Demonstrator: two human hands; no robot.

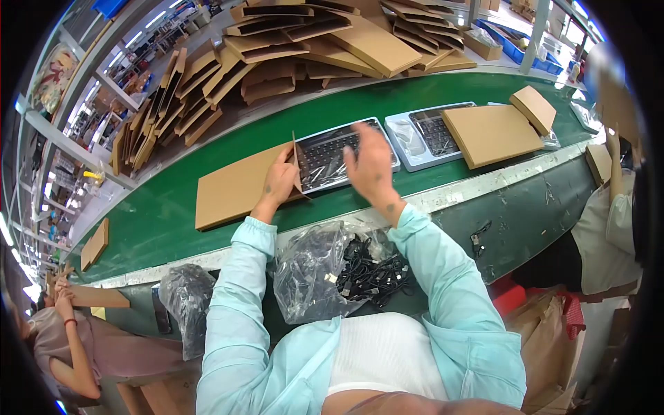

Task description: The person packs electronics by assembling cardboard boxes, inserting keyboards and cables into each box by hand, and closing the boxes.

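A flat brown cardboard box (pixel 242 183) lies on the green belt, its raised end flap beside a tray with a black keyboard (pixel 324 158) wrapped in shiny plastic. My left hand (pixel 280 178) holds the box at that end, fingers on the cardboard by the flap. Over the right part of the keyboard is my right hand (pixel 373 166), fingers apart and nothing held. Whether its fingertips touch the plastic is hard to tell. Just to the right, a second pale tray (pixel 413 142) holds another wrapped keyboard (pixel 436 133), partly covered by a closed carton (pixel 492 131).
Black cables (pixel 373 277) lie in a clear plastic bag (pixel 311 277) before me, with another bag (pixel 187 297) to the left. Open cartons (pixel 290 41) are piled beyond the green belt (pixel 155 214). One person (pixel 69 346) sits at left, another (pixel 609 221) at right.
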